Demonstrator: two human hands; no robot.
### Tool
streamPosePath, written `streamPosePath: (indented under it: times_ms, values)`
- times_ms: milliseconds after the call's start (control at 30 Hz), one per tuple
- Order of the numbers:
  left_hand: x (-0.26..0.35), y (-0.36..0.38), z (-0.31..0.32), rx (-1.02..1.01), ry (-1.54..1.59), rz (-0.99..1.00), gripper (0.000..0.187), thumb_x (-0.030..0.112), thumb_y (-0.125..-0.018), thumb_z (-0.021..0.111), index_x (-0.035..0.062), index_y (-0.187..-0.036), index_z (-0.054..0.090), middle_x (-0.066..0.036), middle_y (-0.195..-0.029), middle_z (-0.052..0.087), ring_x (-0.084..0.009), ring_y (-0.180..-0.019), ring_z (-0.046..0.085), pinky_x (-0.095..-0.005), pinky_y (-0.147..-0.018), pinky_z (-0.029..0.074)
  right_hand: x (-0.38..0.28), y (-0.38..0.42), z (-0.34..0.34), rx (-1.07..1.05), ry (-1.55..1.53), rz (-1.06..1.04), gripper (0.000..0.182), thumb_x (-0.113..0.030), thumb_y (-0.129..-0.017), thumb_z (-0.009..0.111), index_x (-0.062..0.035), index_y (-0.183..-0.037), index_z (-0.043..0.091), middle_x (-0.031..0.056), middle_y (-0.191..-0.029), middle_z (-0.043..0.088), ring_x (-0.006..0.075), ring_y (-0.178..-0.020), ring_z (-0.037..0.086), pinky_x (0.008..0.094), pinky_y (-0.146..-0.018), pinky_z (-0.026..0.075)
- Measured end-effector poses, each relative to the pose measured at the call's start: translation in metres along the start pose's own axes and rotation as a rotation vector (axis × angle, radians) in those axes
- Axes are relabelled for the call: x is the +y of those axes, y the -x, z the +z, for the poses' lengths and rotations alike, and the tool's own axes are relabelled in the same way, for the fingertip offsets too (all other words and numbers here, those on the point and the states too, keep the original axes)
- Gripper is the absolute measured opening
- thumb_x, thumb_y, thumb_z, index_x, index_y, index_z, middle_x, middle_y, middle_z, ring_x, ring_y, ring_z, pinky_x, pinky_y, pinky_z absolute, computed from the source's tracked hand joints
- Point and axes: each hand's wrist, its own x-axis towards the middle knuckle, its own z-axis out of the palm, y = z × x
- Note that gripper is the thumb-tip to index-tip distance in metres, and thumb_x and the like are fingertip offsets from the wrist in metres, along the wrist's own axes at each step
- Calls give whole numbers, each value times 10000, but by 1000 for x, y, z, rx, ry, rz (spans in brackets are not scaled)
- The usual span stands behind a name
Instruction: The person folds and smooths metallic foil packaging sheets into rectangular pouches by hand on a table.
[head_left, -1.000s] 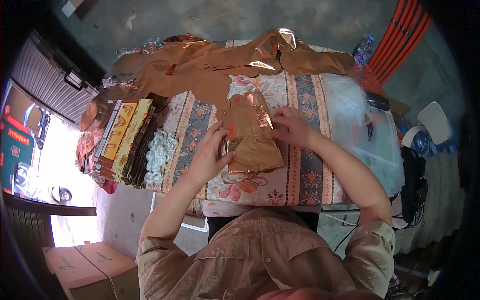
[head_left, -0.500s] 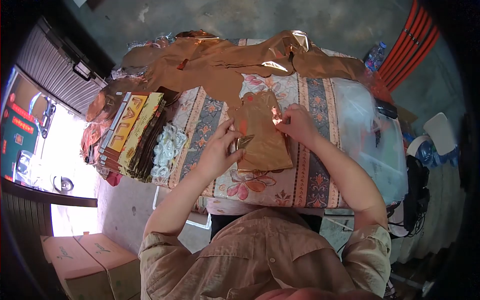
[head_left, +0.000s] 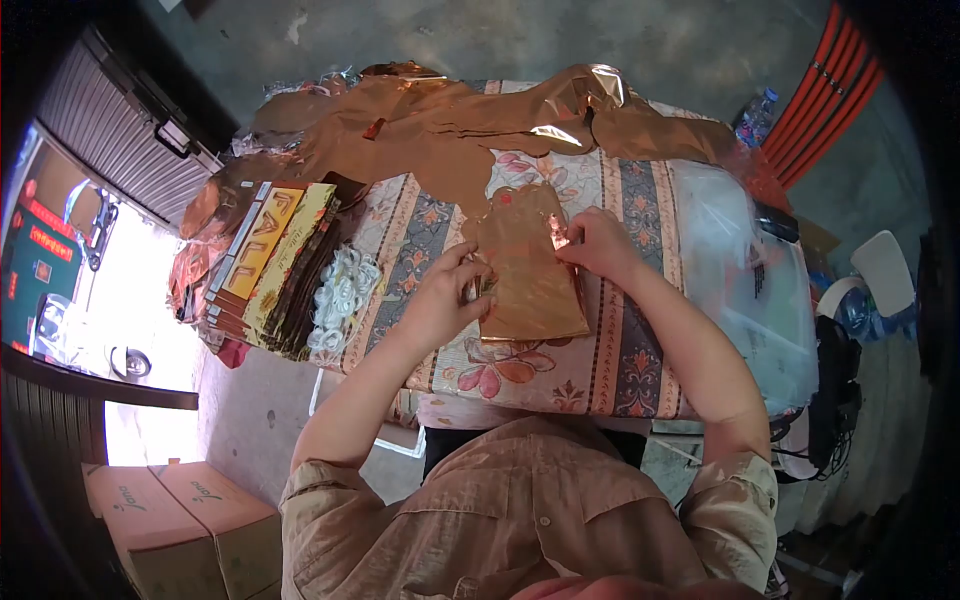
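Note:
A flat packet of shiny copper-gold foil (head_left: 532,275) lies lengthwise on the table in front of me, its far end uneven with a small red spot. At the packet's left edge, my left hand (head_left: 452,295) has its fingers and thumb curled round the side. My right hand (head_left: 603,245) pinches the crinkled foil at the right edge, beside a bright glint. What lies inside or under the foil is hidden.
Large foil sheets (head_left: 400,140) spread across the back of the flower-patterned table cover (head_left: 510,375). To the left are a stack of printed "FALL" packs (head_left: 270,260) and white looped bundles (head_left: 343,300). Clear plastic bags (head_left: 745,290) and a black object (head_left: 775,222) lie right.
The small raised foil fold by my left thumb now lies flatter, and the left fingers have shifted slightly along the edge. My right hand stays pinched at the right edge.

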Motion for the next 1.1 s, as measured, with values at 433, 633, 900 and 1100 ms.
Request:
streamPosePath:
  times_ms: [433,633,900,1100]
  values:
    - [0,-1,1,15,23,8,334,104,-742,744,48,-1057,651,-238,-1322,494,-395,-1195,522,-416,-991,443,-48,45,17,130,95,-595,498,-209,-845,641,11,-1268,496,196,-1350,463,370,-1310,401,448,-1105,320]
    - [-4,1,3,27,-13,8,366,116,-741,751,48,-1080,630,-228,-1329,490,-386,-1208,510,-416,-1004,430,-38,49,32,-83,265,-472,675,-369,-916,560,11,-1427,339,202,-1505,301,376,-1422,224,463,-1169,184]
    - [0,2,-4,100,52,64,445,95,-762,743,53,-1165,559,-208,-1353,473,-343,-1125,571,-386,-934,472,-38,48,36,-89,323,-452,708,-450,-937,492,-4,-1455,308,196,-1530,269,355,-1438,203,474,-1173,159]
    - [27,34,-19,110,123,-123,177,72,-813,698,26,-967,623,-121,-1070,621,-250,-765,626,-327,-641,490,-39,49,36,-78,310,-442,704,-447,-927,502,-5,-1444,323,200,-1523,277,347,-1435,213,478,-1171,164]
